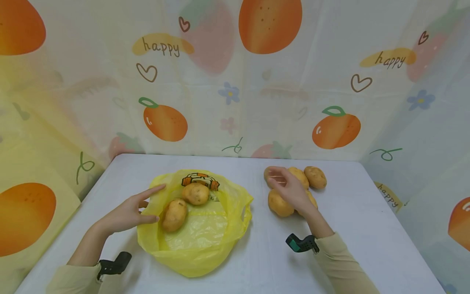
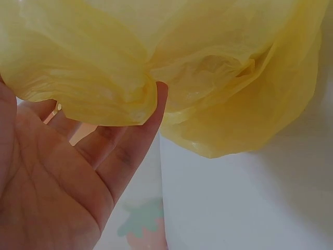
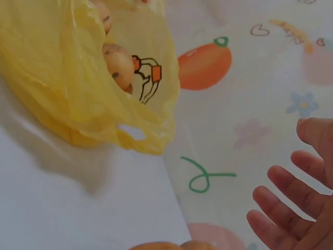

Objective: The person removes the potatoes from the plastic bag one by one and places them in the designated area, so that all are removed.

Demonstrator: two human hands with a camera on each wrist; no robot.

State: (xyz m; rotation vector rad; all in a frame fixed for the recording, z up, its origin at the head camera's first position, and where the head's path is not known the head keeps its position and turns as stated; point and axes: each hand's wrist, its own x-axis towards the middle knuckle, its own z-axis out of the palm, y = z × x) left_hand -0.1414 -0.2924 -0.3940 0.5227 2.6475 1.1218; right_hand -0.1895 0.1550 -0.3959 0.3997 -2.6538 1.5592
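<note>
A yellow plastic bag (image 1: 200, 261) lies with its mouth spread, and two potatoes (image 1: 174, 215) rest inside it. My left hand (image 1: 126, 212) is at the bag's left rim, thumb and fingers spread; in the left wrist view its extended fingers (image 2: 130, 151) touch the thin plastic. Over to the right, my right hand (image 1: 291, 190) is above a cluster of potatoes (image 1: 280, 203) and partly covers them. Seen from the right wrist, its fingers (image 3: 283, 216) are spread, with nothing between them and the thumb.
White cloth covers the table (image 1: 257, 261). A fruit-print curtain (image 1: 257, 102) hangs behind and along both sides. One potato (image 1: 315, 177) sits at the cluster's far right. Each wrist wears a black strap with a small device (image 1: 302, 243).
</note>
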